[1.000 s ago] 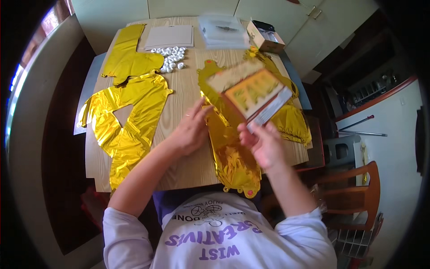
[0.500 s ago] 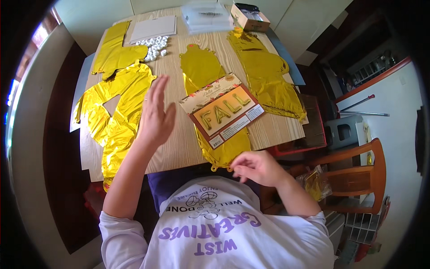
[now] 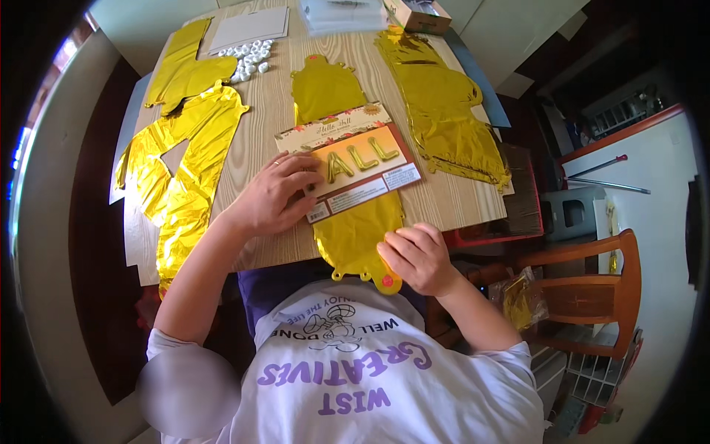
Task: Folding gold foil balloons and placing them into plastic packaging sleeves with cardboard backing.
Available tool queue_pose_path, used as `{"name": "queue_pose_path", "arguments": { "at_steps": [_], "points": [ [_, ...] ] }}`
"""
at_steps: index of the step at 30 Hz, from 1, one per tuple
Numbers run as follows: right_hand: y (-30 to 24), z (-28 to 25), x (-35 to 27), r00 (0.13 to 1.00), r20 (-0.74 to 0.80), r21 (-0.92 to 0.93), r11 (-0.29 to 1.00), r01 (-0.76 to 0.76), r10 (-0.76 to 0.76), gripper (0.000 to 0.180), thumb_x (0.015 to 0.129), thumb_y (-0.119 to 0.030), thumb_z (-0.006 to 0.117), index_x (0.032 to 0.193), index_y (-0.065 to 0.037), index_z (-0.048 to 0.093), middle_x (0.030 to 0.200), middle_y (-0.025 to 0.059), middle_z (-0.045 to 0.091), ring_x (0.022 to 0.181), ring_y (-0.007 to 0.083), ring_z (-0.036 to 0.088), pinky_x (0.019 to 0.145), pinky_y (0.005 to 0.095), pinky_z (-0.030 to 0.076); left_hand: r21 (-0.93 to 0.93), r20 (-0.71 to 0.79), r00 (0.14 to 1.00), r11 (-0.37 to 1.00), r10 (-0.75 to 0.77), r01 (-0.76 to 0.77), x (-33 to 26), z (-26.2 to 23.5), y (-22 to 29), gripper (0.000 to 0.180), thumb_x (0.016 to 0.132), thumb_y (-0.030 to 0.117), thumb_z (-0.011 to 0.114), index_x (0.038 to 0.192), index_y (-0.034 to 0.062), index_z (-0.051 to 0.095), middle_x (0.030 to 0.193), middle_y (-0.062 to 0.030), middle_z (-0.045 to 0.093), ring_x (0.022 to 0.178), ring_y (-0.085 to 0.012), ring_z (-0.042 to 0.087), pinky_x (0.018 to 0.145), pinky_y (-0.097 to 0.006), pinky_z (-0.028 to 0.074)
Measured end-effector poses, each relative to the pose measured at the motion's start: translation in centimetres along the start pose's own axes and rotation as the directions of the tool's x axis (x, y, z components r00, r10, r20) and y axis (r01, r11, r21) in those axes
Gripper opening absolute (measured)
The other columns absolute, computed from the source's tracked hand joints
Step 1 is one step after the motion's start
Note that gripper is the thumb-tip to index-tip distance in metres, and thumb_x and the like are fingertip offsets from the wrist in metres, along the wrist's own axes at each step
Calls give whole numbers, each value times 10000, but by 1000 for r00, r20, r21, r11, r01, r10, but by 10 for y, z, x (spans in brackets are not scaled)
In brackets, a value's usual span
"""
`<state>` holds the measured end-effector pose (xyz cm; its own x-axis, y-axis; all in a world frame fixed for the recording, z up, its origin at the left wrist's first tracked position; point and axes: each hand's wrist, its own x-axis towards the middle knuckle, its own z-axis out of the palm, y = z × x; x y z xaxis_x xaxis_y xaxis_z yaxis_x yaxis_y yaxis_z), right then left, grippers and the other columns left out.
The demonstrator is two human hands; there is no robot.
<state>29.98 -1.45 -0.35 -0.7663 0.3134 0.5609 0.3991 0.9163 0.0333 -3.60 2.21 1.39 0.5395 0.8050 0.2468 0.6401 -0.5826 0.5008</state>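
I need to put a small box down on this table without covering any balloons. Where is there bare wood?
Bare wood shows between the left gold foil balloon and the packaging card, above the left hand. Another strip lies below the right foil balloon, near the table edge. The far end is crowded: white pieces, paper, cardboard box.

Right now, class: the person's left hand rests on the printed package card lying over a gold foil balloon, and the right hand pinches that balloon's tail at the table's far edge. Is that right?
Not quite. The right hand pinches the gold foil balloon at the table's near edge, close to the body, not the far edge. The head view shows it. The left hand does rest on the package card.
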Motion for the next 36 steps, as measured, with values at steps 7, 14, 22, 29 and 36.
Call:
{"name": "queue_pose_path", "arguments": {
  "at_steps": [7,14,22,29,36],
  "points": [
    [-39,-18,-18,999,-37,101,994,-29,33,220,852,-145,723,1068,-107,712,1083,43,701,984,204,635,899,386,459,120,21,1000,993,-16,13,-40,-5,36,506,771,157,649,1270,82,620,1404,-162,552,1405,-380,450,1198,-596,261],
    [-40,-20,-16,1000,-9,172,985,-1,2,195,862,-169,695,1047,-106,708,1087,43,690,1035,205,619,951,401,462,321,-62,998,947,32,-10,-80,34,85,619,718,207,703,1320,88,612,1378,-140,565,1354,-342,496,1176,-552,328],
    [-36,-23,-20,998,54,229,974,-5,-7,218,866,-149,684,1081,-118,706,1101,36,687,1057,207,612,971,416,464,338,-173,985,938,-17,76,-78,49,78,542,753,188,740,1268,72,616,1364,-123,573,1328,-315,525,1166,-535,344],
    [-4,-11,-29,992,77,125,986,-113,104,562,844,-93,701,1386,-121,556,1439,108,530,1296,280,527,1115,451,410,344,-199,978,930,-59,126,-77,54,79,475,773,82,694,1242,69,621,1384,-118,592,1365,-315,517,1201,-548,281],
    [25,4,-12,989,100,35,993,-109,105,403,814,-78,733,1211,-84,661,1293,100,626,1245,284,578,1126,486,401,335,-251,966,930,-64,148,-78,58,81,446,785,73,694,1226,74,626,1355,-112,622,1331,-308,550,1185,-534,305]
  ]
}}
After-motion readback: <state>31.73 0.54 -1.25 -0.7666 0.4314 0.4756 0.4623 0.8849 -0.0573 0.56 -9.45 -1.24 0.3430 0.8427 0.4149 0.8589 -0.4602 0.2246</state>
